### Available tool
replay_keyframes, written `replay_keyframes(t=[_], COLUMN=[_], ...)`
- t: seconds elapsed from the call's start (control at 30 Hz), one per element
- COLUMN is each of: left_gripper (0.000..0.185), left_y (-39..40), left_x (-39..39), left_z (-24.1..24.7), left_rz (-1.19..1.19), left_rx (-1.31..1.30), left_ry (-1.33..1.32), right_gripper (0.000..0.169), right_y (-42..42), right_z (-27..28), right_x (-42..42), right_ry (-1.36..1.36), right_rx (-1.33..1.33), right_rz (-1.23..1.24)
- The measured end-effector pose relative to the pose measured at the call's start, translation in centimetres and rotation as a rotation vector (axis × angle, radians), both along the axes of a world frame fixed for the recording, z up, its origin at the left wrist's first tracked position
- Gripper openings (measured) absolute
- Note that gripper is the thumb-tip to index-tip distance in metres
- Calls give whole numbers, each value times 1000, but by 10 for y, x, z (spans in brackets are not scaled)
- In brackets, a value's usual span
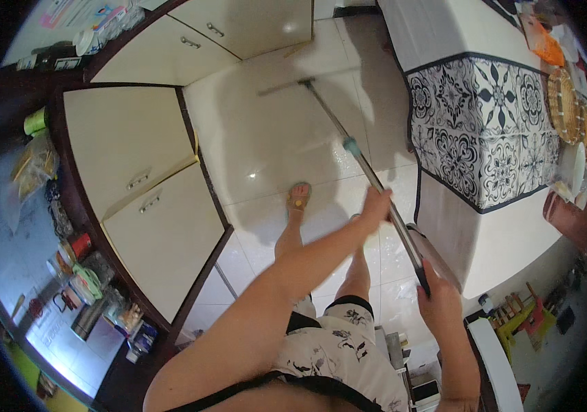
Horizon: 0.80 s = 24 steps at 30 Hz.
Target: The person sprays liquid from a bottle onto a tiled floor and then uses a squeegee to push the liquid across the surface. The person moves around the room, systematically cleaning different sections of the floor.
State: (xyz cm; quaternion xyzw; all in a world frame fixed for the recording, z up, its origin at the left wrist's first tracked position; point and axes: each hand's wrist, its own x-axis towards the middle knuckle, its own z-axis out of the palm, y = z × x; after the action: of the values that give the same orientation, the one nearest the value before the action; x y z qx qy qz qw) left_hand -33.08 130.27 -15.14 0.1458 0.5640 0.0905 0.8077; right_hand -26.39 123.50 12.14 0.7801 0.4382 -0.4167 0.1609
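Note:
My left hand [376,210] is closed around the middle of a metal pole [330,109] that slants across the view. Lower down, my right hand [440,296] grips the black handle end [420,278] of the same pole. A teal collar [351,146] joins two sections of the shaft above my left hand. At the far end a long, thin head [284,87], like that of a floor squeegee, rests on the glossy tiled floor [273,134]. The head is somewhat blurred. Wet-looking patches shine on the tiles near the pole.
Cream cabinets [134,129] with dark trim line the left and far sides. Jars and packets crowd the left countertop [5,170]. At right stands a covered table or unit with a black-and-white patterned cloth [479,134], carrying a woven basket [565,105]. My sandalled foot [298,198] is on the floor.

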Motion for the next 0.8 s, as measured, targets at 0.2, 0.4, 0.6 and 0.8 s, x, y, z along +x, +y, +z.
replay_keyframes(t=[0.2, 0.4, 0.6, 0.8], left_gripper=[18, 15, 17, 17], left_y=[-20, 63, 123, 142], left_x=[2, 11, 1, 14], left_z=[99, 100, 51, 58], left_rz=[170, 470, 570, 664], left_rx=[-274, -419, -480, -484], left_ry=[-271, -561, -695, -780], right_gripper=[47, 42, 40, 39], right_y=[8, 70, 120, 144], right_z=[91, 87, 44, 46], right_x=[-17, -17, -47, -25], right_ry=[-134, -80, -261, -326], right_rx=[-5, 220, 334, 364], right_rz=[-110, -273, 134, 281])
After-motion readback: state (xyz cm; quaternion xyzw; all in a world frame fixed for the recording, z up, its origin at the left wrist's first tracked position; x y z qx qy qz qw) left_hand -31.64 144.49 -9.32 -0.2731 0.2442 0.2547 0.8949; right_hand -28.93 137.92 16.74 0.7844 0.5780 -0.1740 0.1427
